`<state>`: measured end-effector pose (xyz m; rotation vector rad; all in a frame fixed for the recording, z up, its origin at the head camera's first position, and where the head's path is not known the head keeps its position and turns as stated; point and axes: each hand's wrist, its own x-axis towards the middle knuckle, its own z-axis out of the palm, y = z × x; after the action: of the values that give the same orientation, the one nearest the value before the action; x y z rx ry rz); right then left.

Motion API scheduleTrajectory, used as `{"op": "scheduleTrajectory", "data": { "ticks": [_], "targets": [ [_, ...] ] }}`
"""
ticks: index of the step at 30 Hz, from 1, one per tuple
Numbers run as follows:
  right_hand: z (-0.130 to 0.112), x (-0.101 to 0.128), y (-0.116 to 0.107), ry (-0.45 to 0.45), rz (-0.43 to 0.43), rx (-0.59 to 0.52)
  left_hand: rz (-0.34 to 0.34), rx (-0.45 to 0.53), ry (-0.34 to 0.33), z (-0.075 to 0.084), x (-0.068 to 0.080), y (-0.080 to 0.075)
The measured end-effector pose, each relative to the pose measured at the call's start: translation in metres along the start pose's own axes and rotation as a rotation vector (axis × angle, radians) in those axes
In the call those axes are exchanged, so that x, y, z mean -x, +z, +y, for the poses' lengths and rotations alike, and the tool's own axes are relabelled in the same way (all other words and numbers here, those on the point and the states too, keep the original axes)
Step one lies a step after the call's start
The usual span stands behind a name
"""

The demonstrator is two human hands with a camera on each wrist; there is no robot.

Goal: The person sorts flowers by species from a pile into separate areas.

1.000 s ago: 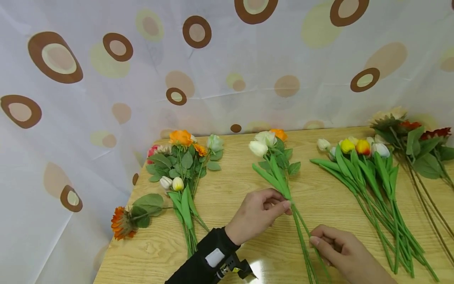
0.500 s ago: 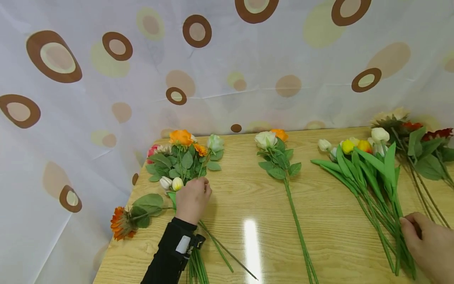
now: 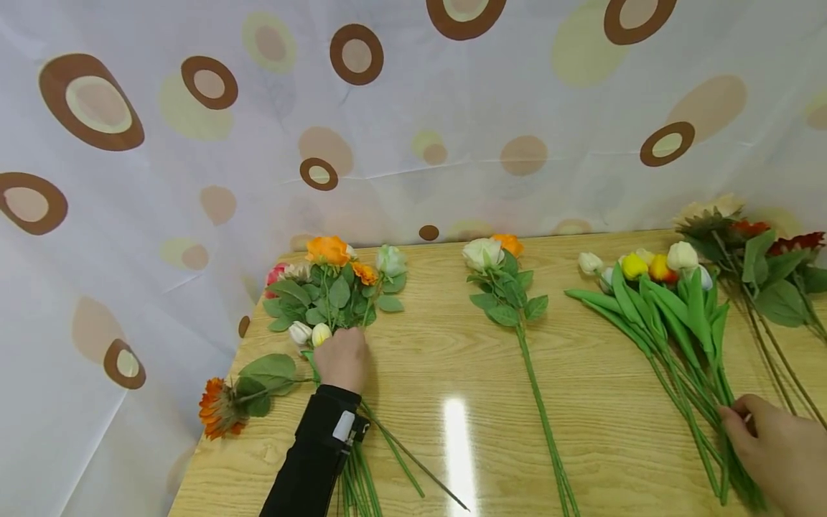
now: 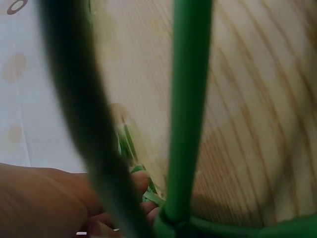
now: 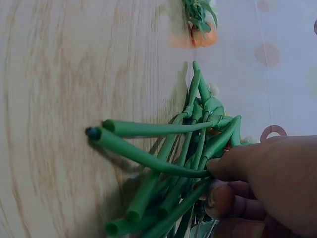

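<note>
On the left of the wooden table (image 3: 439, 345) lies a mixed bunch (image 3: 336, 287) of orange, white and pink flowers. My left hand (image 3: 340, 343) rests over its stems just below two small tulip buds, fingers curled down into the leaves. In the left wrist view that left hand (image 4: 114, 213) touches green leaves behind blurred stems (image 4: 188, 99). On the right lies a tulip bunch (image 3: 672, 316) with a white tulip head (image 3: 683, 255) on top. My right hand (image 3: 739, 420) pinches its lower stems. The right wrist view shows the right hand (image 5: 218, 186) gripping the green stems (image 5: 168, 163) with thumb and fingers.
Two long-stemmed roses (image 3: 510, 287), white and orange, lie in the table's middle. A single orange gerbera (image 3: 220, 406) lies at the left edge. Red and cream flowers (image 3: 762, 258) lie at the far right. A spotted curtain (image 3: 388, 108) hangs close behind.
Both hands left the middle stems. The white tulip went right and now lies lowered on the tulip bunch. My left hand moved to the mixed bunch and settled on it.
</note>
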<state>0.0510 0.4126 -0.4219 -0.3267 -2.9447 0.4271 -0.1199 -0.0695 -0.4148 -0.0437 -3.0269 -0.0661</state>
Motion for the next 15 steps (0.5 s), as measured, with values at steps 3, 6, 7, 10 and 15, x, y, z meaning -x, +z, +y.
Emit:
{"op": "scheduleTrajectory", "data": {
  "ticks": [3,6,7,10,15],
  "targets": [
    [-0.001,0.003,0.000,0.022,0.008,-0.001,-0.016,-0.010,0.017,0.001,-0.003,0.001],
    [-0.002,0.004,-0.001,0.059,0.013,-0.011,-0.033,0.013,0.031,0.000,-0.005,0.004],
    [-0.002,0.004,-0.002,0.073,0.013,-0.015,-0.037,0.032,0.031,-0.001,-0.006,0.004],
    [-0.004,0.004,-0.004,0.114,0.013,-0.038,-0.048,0.134,0.031,-0.002,-0.007,0.001],
    [-0.008,0.006,-0.008,0.133,0.060,-0.072,-0.006,0.540,0.057,0.002,-0.013,-0.020]
  ]
}}
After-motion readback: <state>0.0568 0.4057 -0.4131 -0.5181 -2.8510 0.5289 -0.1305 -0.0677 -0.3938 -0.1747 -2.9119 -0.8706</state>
